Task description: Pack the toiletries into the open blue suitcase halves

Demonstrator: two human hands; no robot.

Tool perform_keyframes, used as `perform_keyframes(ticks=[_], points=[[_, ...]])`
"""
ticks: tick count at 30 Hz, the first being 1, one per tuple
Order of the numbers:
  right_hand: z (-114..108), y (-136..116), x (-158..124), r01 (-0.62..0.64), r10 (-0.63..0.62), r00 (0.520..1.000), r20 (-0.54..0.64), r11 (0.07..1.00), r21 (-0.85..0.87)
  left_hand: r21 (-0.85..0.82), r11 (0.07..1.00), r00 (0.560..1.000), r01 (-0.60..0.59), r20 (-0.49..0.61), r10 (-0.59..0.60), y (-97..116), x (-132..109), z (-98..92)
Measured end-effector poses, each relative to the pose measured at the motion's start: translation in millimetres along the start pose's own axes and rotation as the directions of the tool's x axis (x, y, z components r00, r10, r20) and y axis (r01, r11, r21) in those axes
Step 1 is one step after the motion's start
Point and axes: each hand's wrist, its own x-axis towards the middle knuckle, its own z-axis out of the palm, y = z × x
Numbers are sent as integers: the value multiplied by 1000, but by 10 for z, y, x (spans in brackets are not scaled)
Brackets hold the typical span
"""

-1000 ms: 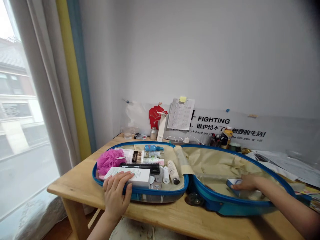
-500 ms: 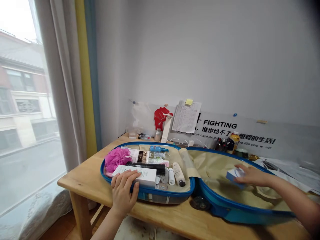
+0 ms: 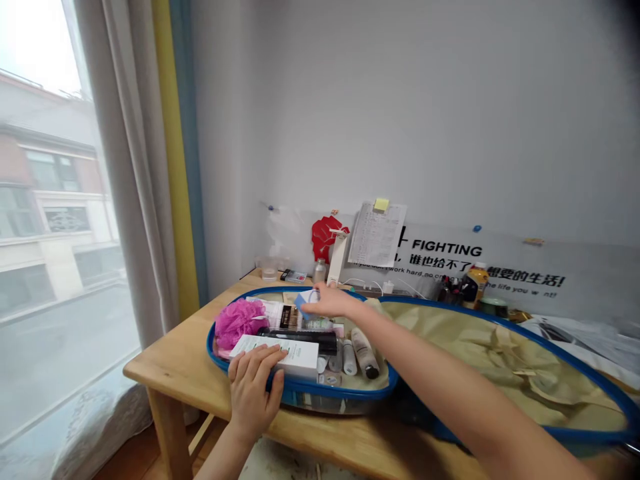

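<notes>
My left hand (image 3: 256,387) lies with its fingers flat on a long white box (image 3: 295,355) at the near side of the suitcase's left half, thumb over the blue rim (image 3: 345,395). At the back of that half, my right hand (image 3: 327,300) is closed on a small blue-and-white box (image 3: 303,303), partly hidden by the fingers. A pink bath puff (image 3: 241,325), a pack of cotton swabs (image 3: 291,317), a black cylindrical item (image 3: 300,339) and two white tubes (image 3: 363,353) lie packed there. My right forearm crosses the open suitcase.
The suitcase's right half (image 3: 480,347) lies open with beige lining. A wooden table (image 3: 175,347) carries it. Behind stand a white lamp (image 3: 339,257), a small bottle (image 3: 319,270) and a yellow bottle (image 3: 475,283). Curtains (image 3: 130,167) hang beside the window on the left.
My right hand has carried the blue-and-white box leftward from above the right half to the back of the left half. My left hand stays on the white box.
</notes>
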Motion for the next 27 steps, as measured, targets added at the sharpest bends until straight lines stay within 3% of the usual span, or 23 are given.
perform_keyframes(ticks=[3, 6, 10, 13, 17, 21, 24, 27], points=[[256, -316, 164, -12, 11, 1000, -13, 1000, -23, -5, 1000, 1000, 5, 3, -5, 4, 6, -1], [427, -441, 242, 4, -4, 1000, -10, 999, -43, -11, 1000, 1000, 27, 15, -27, 2, 6, 1], [467, -394, 262, 91, -90, 996, 27, 995, -37, -17, 999, 999, 38, 37, -38, -9, -17, 10], [333, -222, 254, 151, -150, 987, 54, 989, -6, -15, 999, 999, 37, 30, -37, -14, -33, 8], [-36, 295, 176, 126, -131, 989, 66, 990, 66, -14, 1000, 1000, 22, 23, -21, -17, -33, -5], [-377, 1103, -129, -59, 40, 988, 148, 990, 126, -15, 1000, 1000, 11, 7, -11, -34, -32, 6], [-457, 1709, -510, -233, 197, 942, 270, 966, 110, -4, 1000, 1000, -17, -3, 17, -55, -40, 23], [-422, 2206, -883, -401, 359, 855, 376, 915, 38, -1, 1000, 1000, -27, -4, 27, -68, -51, 29]])
